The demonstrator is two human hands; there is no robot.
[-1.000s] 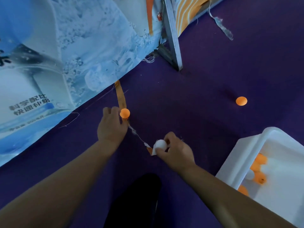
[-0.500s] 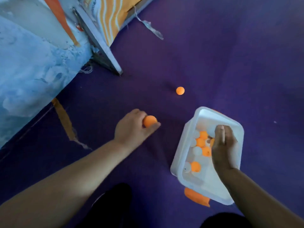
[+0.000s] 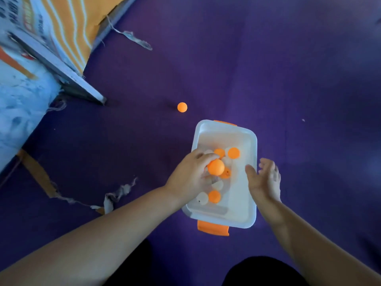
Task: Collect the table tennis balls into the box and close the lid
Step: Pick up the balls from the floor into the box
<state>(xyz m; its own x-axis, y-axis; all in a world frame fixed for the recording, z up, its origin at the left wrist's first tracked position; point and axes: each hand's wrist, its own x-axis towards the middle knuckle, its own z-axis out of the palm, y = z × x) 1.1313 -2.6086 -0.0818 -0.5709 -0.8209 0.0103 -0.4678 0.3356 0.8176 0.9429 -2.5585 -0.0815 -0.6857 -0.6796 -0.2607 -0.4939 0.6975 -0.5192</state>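
The left hand (image 3: 191,176) held an orange ball (image 3: 215,167) just over the box (image 3: 241,221), fingers curled on it. The right hand (image 3: 265,182) was open and empty, at the right rim. A loose ball (image 3: 182,107) lay beyond the box, nearer to the left hand.

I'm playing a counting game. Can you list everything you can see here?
Box: one, white with orange clips, open, on the floor.
Balls in the box: several, orange and white, inside it.
Held ball: one, orange, above the box.
Loose ball: one, orange, on the floor beyond the box.
Floor: one, purple, underneath everything.
Banner: one, pale blue, far left.
Left hand: one, holding the held ball.
Right hand: one, open, by the box's right rim.
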